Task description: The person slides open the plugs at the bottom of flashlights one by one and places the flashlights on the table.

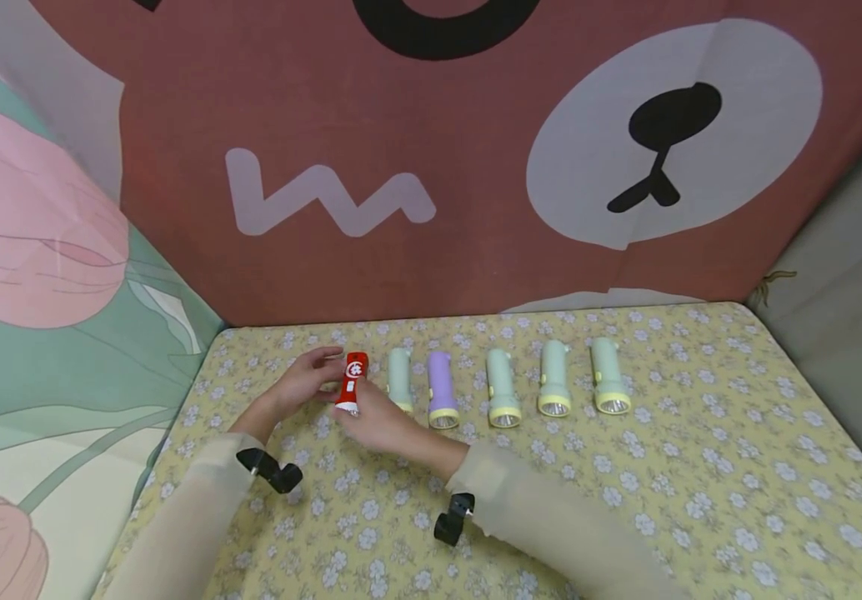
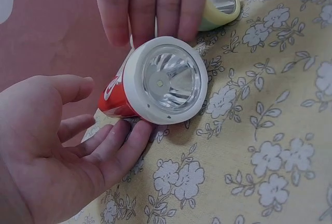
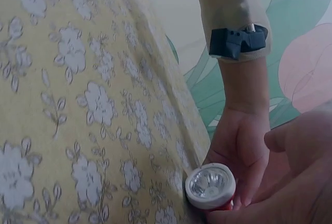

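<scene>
A red flashlight (image 1: 352, 382) with a white rim lies on the cloth at the left end of a row, its lens facing the near edge. My left hand (image 1: 302, 385) is at its left side; in the left wrist view its loosely bent fingertips (image 2: 136, 133) touch or nearly touch the red body from below. On the other side is my right hand (image 1: 380, 417), with straight fingers (image 2: 168, 6) along the flashlight. Neither hand is seen curled round it. The right wrist view shows the white-rimmed lens (image 3: 210, 184) between both hands; parts of the fingers are hidden there.
Right of the red flashlight lie a mint green flashlight (image 1: 399, 375), a purple flashlight (image 1: 441, 379) and more green ones, including a far right one (image 1: 608, 367), lenses toward me. A floral cloth (image 1: 671, 500) covers the table. Behind it hangs a reddish-brown fabric backdrop (image 1: 476, 258).
</scene>
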The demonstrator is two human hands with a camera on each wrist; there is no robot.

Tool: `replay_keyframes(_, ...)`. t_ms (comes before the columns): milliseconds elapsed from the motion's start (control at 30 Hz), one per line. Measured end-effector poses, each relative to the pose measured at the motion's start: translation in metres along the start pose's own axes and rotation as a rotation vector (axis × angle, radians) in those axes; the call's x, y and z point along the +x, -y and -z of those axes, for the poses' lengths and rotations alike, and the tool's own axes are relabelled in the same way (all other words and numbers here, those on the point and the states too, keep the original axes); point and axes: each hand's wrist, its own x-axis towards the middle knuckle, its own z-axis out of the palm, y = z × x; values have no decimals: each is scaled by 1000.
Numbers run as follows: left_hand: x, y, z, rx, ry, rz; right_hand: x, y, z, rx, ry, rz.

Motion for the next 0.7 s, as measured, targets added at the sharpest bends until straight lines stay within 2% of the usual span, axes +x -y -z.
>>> replay_keyframes(167,-1,0,1,0,37,-6,3,3,-9,-19,-40,-110)
replay_keyframes(300,-1,1,2,-4,37,2,5,2,-21,-41,-90,-185)
replay_keyframes(500,0,-1,1,1,39,9,7,-1,-34,-75,-149,-227)
replay_keyframes(700,1,0,1,7,37,17,8,-6,-45,-77,-251,-202)
